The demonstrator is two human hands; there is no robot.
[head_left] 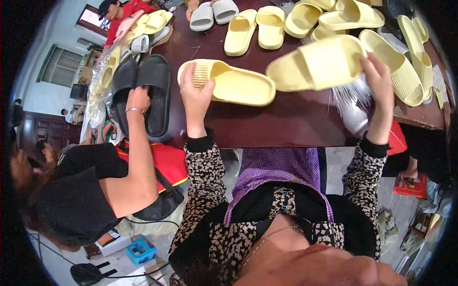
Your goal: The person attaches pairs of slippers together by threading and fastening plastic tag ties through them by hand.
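My left hand [196, 93] grips a pale yellow slide sandal [245, 86] by its ribbed strap, with the thumb on the near side and the toe end pointing right. In my right hand [379, 78] is a second yellow slide sandal [312, 64], slightly blurred by motion and held at its right end. The two slides meet or overlap near the middle, above the dark red table [286, 126]. Beneath my right hand lies a bundle of thin clear plastic strands or film [350, 97], partly hidden.
Several yellow slides [271, 28] stand along the table's far side and right end, beside a grey pair [201, 16]. At left, a co-worker's hand [138, 100] touches black slides [157, 95]. Another person in red [126, 12] is at the far left.
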